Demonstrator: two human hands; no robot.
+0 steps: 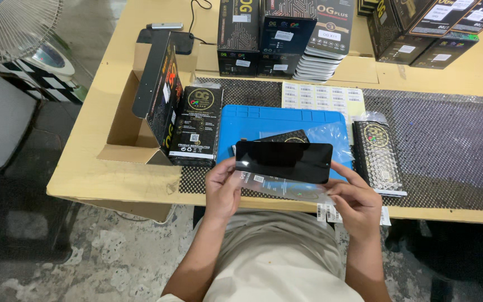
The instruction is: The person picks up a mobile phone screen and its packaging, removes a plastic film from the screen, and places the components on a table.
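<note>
Black panel (284, 161): flat and level between both my hands, just above the near edge of the blue mat (264, 120), held by its short ends so its face stays untouched.
Clear sleeve (286, 190): under the panel, pinched along with it.
Left hand (222, 187): fingers closed on the panel's left end.
Right hand (358, 202): fingers closed on the right end and the sleeve.
Black packet (376, 156): lying flat just right of the mat, within reach.
Label sheet (322, 98): behind the mat.
Cardboard box (135, 117): open at my left on the bench (102, 173), a black box (160, 92) leaning in it.
</note>
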